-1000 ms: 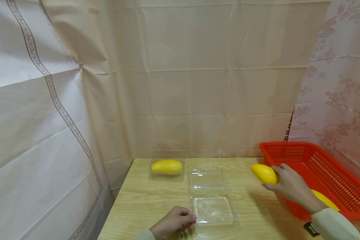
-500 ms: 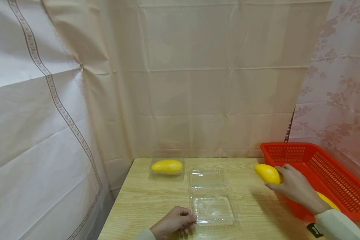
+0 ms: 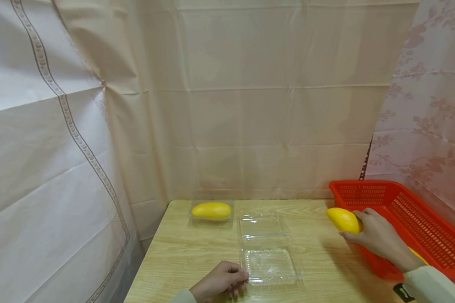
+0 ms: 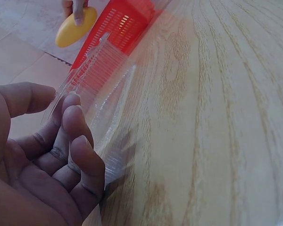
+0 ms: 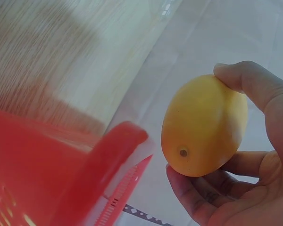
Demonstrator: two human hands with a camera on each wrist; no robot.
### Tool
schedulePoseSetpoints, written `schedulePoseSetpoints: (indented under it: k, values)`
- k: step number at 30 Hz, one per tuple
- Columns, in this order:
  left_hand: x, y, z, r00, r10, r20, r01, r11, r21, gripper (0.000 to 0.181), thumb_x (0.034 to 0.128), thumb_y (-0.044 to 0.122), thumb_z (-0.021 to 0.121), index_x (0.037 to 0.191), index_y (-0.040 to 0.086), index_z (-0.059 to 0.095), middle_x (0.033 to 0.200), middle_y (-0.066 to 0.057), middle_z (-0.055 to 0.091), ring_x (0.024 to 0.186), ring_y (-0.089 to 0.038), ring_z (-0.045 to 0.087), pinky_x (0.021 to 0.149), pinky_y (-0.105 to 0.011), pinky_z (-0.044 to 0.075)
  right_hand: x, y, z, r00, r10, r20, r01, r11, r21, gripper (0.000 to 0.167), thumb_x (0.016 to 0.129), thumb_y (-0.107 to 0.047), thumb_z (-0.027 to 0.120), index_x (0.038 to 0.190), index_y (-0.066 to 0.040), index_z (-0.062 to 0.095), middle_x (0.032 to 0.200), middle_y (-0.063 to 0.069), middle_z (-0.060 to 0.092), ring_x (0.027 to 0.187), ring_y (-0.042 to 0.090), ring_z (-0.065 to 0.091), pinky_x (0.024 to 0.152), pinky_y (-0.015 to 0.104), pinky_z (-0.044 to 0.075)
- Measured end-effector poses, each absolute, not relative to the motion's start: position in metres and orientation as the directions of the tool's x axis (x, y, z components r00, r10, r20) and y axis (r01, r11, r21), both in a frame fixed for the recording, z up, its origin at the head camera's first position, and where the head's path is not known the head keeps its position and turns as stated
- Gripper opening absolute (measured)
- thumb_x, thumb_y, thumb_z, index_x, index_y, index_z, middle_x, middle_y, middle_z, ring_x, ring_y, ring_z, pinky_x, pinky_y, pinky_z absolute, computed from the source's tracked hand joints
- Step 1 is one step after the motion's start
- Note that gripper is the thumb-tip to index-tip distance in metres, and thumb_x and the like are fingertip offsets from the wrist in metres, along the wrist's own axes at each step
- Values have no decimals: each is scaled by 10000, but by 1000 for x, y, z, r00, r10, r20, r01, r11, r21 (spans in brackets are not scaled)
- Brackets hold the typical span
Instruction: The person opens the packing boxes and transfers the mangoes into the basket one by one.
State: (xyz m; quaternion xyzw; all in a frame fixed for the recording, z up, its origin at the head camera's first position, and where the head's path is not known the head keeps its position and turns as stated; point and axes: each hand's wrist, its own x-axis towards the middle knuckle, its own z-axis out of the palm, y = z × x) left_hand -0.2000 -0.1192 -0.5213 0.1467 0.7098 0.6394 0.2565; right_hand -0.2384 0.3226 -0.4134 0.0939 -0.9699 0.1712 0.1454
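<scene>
My right hand [image 3: 377, 235] grips a yellow mango [image 3: 343, 220] above the near-left rim of a red plastic basket [image 3: 379, 263]. In the right wrist view the mango [image 5: 203, 127] sits between thumb and fingers, its stem spot showing. My left hand [image 3: 221, 278] pinches the left edge of a clear plastic clamshell box [image 3: 269, 263], which lies opened out on the table. The left wrist view shows thumb and forefinger meeting at the box's ribbed edge [image 4: 92, 70], the other fingers [image 4: 87, 157] loosely curled. Another mango [image 3: 211, 210] lies inside a second clear box at the back left.
A further yellow mango [image 3: 418, 254] in the basket is mostly hidden behind my right forearm. The wood-grain table [image 3: 182, 252] ends at a hanging beige cloth [image 3: 258, 126]. Patterned cloth [image 3: 432, 126] hangs on the right beyond the basket.
My right hand has shifted slightly right with the mango, toward the basket, hiding more of the mango inside. The left hand and the clamshell box have stayed put.
</scene>
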Motion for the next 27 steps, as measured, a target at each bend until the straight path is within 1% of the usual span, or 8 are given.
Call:
schedulePoseSetpoints:
  k: [8,12,19,27]
  values:
    - [-200,-119,-522,-824,537,-180,-130,131,983,359,1041,218,623,1041,-138,676,736,14,660,561,-57,547,497,-191,437,-239,326,-412,-960,-99,263,-183,930,-318,702,792,-435,862,1129,137,633,859,112,494,718,236,446,574,324,362]
    - [-200,-119,-522,-823,538,-180,-132,128,983,356,1041,216,621,1037,-135,678,735,13,661,558,-55,548,493,-189,439,-239,329,-412,-960,-102,262,-187,927,-324,662,798,-398,863,1125,131,638,861,114,503,721,240,447,580,330,369]
    - [-200,-119,-522,-824,536,-182,-131,132,983,356,1040,221,625,1032,-131,681,735,12,661,559,-57,549,493,-190,443,-240,333,-413,-957,-97,274,-183,934,-308,726,794,-407,871,1163,166,619,851,121,497,709,240,436,570,333,351]
    - [-200,-119,-524,-823,538,-183,-136,127,983,369,1038,221,628,1038,-145,670,729,10,660,557,-57,551,492,-191,441,-239,338,-413,-950,-99,296,-191,934,-301,681,782,-380,885,1119,156,635,831,108,490,708,244,423,579,341,338]
